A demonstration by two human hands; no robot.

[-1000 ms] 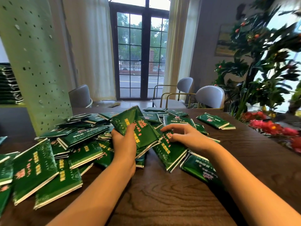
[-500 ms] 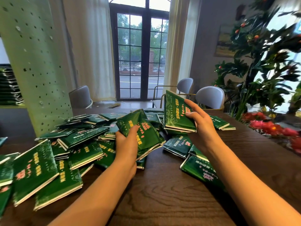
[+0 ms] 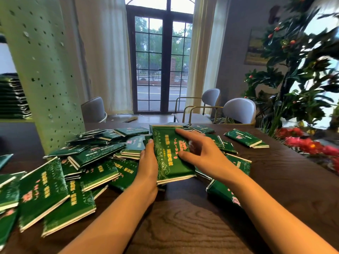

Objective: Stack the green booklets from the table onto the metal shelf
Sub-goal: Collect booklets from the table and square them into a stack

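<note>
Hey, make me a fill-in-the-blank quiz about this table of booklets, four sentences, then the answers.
1. The left hand grips the booklet stack, whose cover is ____.
2. The right hand rests on ____ of that stack.
3. Loose booklets lie scattered on the dark ____ table.
4. ____ grey chairs stand beyond the table.
Missing words: green; top; wooden; three.

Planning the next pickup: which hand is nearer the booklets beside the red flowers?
Right. The right hand lies left of those booklets; the left hand, farther left, grips the stack.
</note>
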